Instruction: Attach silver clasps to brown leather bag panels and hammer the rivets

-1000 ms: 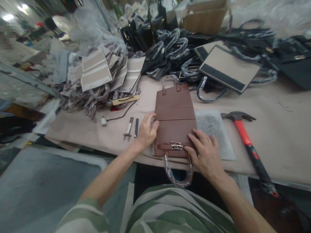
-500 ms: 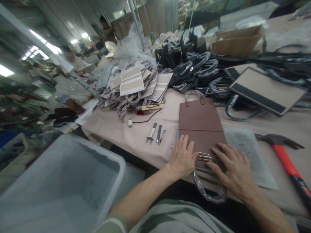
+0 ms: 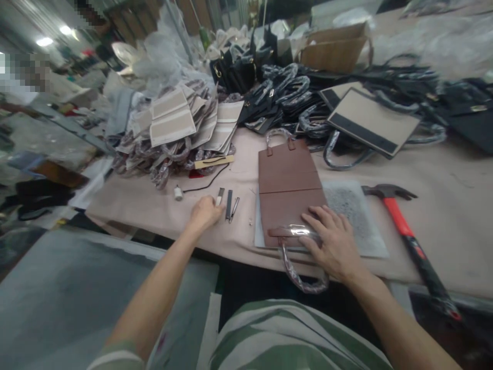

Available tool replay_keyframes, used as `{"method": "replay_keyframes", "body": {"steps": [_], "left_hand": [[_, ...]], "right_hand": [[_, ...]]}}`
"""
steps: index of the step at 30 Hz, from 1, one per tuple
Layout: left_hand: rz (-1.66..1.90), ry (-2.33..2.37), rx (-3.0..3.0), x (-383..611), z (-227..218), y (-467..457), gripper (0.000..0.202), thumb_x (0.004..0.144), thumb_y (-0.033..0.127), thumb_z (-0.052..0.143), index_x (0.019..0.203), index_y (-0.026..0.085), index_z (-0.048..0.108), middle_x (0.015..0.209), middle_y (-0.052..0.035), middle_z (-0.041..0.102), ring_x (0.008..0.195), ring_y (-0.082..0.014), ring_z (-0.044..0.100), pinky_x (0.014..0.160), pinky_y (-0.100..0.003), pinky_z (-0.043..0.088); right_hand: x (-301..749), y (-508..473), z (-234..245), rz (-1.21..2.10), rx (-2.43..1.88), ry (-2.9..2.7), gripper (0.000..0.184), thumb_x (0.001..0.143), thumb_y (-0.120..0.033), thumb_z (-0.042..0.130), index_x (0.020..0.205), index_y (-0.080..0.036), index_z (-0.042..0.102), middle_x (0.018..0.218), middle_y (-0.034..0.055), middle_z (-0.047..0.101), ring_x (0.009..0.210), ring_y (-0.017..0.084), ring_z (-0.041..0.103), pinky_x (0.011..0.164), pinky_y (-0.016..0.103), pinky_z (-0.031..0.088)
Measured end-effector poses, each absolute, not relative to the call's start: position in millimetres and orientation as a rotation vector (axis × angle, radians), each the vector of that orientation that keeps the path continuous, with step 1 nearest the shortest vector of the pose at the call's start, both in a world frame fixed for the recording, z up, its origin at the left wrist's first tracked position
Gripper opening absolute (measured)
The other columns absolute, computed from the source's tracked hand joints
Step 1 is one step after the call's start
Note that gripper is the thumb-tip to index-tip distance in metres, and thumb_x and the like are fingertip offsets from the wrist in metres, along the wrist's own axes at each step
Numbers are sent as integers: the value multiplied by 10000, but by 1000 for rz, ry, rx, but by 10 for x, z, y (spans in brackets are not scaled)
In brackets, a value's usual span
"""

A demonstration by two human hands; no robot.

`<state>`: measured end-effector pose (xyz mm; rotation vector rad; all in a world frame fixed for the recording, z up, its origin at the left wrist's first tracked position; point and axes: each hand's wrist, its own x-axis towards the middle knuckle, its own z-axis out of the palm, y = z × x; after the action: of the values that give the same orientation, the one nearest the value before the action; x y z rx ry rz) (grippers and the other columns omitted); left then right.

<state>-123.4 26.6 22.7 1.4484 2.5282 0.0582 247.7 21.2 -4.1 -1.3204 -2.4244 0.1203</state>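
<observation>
A brown bag [image 3: 290, 174] lies flat before me, its handles [image 3: 304, 282] wrapped in clear film. Across its near end runs a strap with a shiny metal-looking piece [image 3: 300, 232]. My right hand [image 3: 333, 239] rests on the bag's near right corner, fingers spread. To the left, my left hand [image 3: 206, 211] has its fingers curled over the lower part of a small metal tool [image 3: 220, 195] with a pale middle. Beside that tool lie a dark flat strip [image 3: 229, 204] and a slim pen-like metal tool [image 3: 234, 209].
A red-handled hammer [image 3: 396, 213] lies right of a translucent sheet [image 3: 370, 231] under the bag. Beige bag pieces [image 3: 173, 118] and black bags [image 3: 269, 103] are piled behind. A cord with a white end [image 3: 177, 193] lies left; a big bin [image 3: 96, 288] stands below.
My left hand has left the bag and moved left onto the small metal tool. My right hand stays on the bag. The view has shifted to the right.
</observation>
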Motion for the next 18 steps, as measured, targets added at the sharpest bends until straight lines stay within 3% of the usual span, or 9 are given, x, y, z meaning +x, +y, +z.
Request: {"method": "replay_keyframes", "body": {"steps": [4, 8, 10, 13, 18], "left_hand": [[-127, 2443, 1391, -1420, 231, 514, 240, 741, 405, 787, 783, 203, 663, 818, -106, 753, 887, -307, 729, 752, -342, 548], [-102, 2355, 1240, -1426, 281, 589, 191, 688, 237, 776, 627, 193, 601, 575, -44, 648, 596, -245, 679, 593, -321, 540], [114, 2313, 1170, -1436, 308, 530, 183, 674, 196, 759, 635, 187, 581, 552, -12, 606, 530, -205, 634, 538, -299, 532], [715, 2105, 1076, -1381, 335, 343, 191, 699, 242, 741, 712, 183, 560, 589, 14, 596, 538, -166, 625, 531, -272, 550], [1479, 1698, 1132, -818, 275, -56, 307, 790, 394, 759, 942, 174, 607, 839, -36, 706, 787, -185, 720, 746, -314, 621]], "right_hand": [[2465, 191, -7, 164, -1352, -2432, 470, 967, -462, 507, 1361, -222, 593, 1493, 110, 510, 1425, 351, 383, 1149, 592, 308], [2463, 188, 7, 192, -1362, -2422, 468, 966, -456, 508, 1367, -230, 585, 1498, 108, 507, 1428, 347, 381, 1160, 583, 291], [2457, 187, 8, 209, -1359, -2413, 465, 967, -454, 506, 1364, -227, 586, 1499, 110, 508, 1434, 350, 373, 1161, 585, 284], [2446, 183, 9, 232, -1356, -2402, 467, 961, -446, 513, 1362, -220, 588, 1500, 117, 507, 1441, 357, 364, 1170, 588, 266], [2445, 182, 8, 241, -1371, -2401, 474, 967, -457, 507, 1361, -205, 581, 1503, 119, 501, 1451, 349, 347, 1185, 574, 236]]}}
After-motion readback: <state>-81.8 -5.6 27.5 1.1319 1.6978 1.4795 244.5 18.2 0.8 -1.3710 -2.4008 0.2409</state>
